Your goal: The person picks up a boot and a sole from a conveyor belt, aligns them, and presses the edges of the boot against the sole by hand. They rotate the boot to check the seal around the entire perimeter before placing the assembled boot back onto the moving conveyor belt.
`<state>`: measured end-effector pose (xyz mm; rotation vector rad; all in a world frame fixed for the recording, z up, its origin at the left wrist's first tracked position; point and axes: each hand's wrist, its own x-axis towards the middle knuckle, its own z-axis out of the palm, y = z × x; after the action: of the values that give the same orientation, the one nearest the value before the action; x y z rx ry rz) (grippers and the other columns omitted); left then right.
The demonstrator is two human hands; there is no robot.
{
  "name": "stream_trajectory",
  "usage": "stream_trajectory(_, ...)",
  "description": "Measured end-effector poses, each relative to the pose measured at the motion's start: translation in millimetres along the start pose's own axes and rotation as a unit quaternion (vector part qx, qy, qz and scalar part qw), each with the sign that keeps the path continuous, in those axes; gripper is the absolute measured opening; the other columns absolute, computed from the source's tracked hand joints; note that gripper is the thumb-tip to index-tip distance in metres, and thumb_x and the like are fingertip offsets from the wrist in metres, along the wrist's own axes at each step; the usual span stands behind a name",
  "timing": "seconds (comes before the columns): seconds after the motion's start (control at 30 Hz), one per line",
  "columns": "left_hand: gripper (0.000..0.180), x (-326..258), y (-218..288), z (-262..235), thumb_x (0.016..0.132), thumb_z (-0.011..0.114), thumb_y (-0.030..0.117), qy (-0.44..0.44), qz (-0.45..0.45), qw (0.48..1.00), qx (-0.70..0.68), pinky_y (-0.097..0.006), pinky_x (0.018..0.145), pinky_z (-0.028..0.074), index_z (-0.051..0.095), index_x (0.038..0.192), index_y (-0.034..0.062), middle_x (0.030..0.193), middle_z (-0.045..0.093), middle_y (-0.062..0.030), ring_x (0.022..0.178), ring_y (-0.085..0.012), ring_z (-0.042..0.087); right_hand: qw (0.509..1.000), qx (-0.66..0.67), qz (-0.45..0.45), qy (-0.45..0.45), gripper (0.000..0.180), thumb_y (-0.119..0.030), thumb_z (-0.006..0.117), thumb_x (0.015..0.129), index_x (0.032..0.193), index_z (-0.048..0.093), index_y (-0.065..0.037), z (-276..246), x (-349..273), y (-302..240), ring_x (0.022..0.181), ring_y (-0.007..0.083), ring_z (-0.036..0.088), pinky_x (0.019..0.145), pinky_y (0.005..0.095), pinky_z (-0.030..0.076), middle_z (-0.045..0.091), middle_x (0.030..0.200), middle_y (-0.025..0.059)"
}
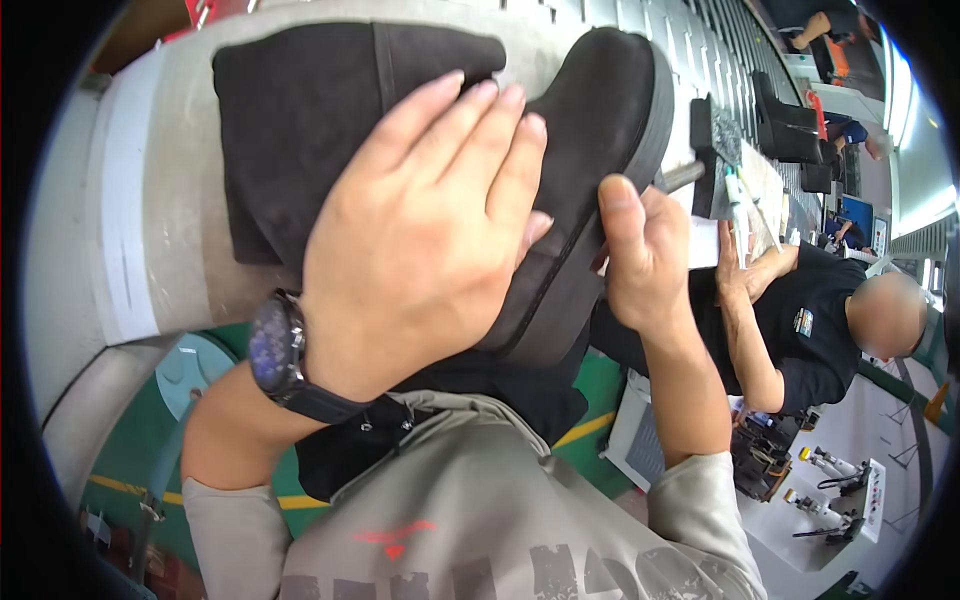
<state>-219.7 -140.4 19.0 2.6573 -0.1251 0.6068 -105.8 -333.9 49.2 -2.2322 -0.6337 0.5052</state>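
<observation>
A dark suede boot (590,95) lies on its side on a pale work surface, its wide shaft to the left and its thick dark sole facing right. My left hand (420,220) rests flat across the boot, fingers stretched out, with a black watch (280,345) on the wrist. Against the sole's edge my right hand (645,255) is closed, thumb up along the rim. From its fist sticks out the end of a grey rod-like tool (682,177); the rest is hidden in the fingers, so its kind cannot be told.
A roller conveyor (715,45) runs along the far side, with another dark boot (785,120) further right. A co-worker in a black shirt (790,330) works close on my right. Beside the conveyor stands a black block-like object (708,150). Green floor (590,405) shows below.
</observation>
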Motion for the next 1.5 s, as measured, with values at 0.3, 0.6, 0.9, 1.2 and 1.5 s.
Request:
stream_trajectory(0.3, 0.052, 0.8, -3.7, 5.7, 0.096, 0.071, 0.026, 0.036, -0.006, 0.999, -0.017, -0.048, 0.123, 0.038, 0.066, 0.138, -0.0033, 0.142, 0.068, -0.0170, 0.136, -0.0295, 0.062, 0.985, 0.155, -0.007, -0.068, 0.058, -0.043, 0.059, 0.111, 0.142, 0.056, 0.006, 15.0, -37.9, 7.4, 0.058, 0.0047, 0.057, 0.051, 0.0227, 0.044, 0.068, 0.078, 0.0019)
stream_trajectory(0.6, 0.054, -0.9, -7.1, -0.3, 0.092, 0.072, 0.023, 0.010, -0.023, 0.998, -0.066, -0.048, 0.123, 0.039, 0.066, 0.138, -0.0048, 0.143, 0.067, -0.0178, 0.138, -0.0297, 0.062, 0.987, 0.133, 0.050, -0.072, 0.055, -0.039, 0.061, 0.111, 0.144, 0.055, 0.005, 10.9, -37.0, -10.2, 0.054, 0.0031, 0.054, 0.048, 0.0209, 0.043, 0.065, 0.073, -0.0012)
stream_trajectory(0.9, 0.061, 0.4, -8.2, -6.7, 0.098, 0.071, 0.029, -0.009, 0.018, 1.000, -0.020, -0.051, 0.126, 0.035, 0.059, 0.143, -0.0091, 0.147, 0.063, -0.0234, 0.141, -0.0366, 0.058, 0.978, 0.116, 0.105, -0.139, 0.041, -0.037, 0.074, 0.103, 0.104, 0.068, 0.003, -10.3, -10.8, 8.7, 0.060, 0.0090, 0.063, 0.053, 0.0264, 0.049, 0.068, 0.073, 0.0041)
stream_trajectory(1.2, 0.099, 41.1, 21.2, 19.9, 0.091, 0.078, 0.058, -0.001, -0.048, 0.999, -0.008, -0.051, 0.121, 0.039, 0.048, 0.145, -0.0193, 0.143, 0.059, -0.0373, 0.137, -0.0462, 0.057, 0.920, 0.289, -0.231, 0.129, 0.054, -0.041, 0.042, 0.114, 0.132, 0.068, 0.002, -51.5, 93.2, 24.8, 0.131, 0.0290, 0.064, 0.112, 0.0475, 0.046, 0.070, 0.138, 0.0215)
stream_trajectory(1.5, 0.088, 48.7, 21.8, 11.2, 0.091, 0.080, 0.038, -0.049, -0.081, 0.991, -0.098, -0.053, 0.115, 0.043, 0.044, 0.148, -0.0180, 0.141, 0.059, -0.0360, 0.129, -0.0477, 0.059, 0.957, 0.238, -0.165, -0.033, 0.044, -0.033, 0.060, 0.106, 0.098, 0.078, 0.006, -17.5, 155.0, 0.2, 0.091, 0.0221, 0.074, 0.088, 0.0339, 0.055, 0.079, 0.093, 0.0149)
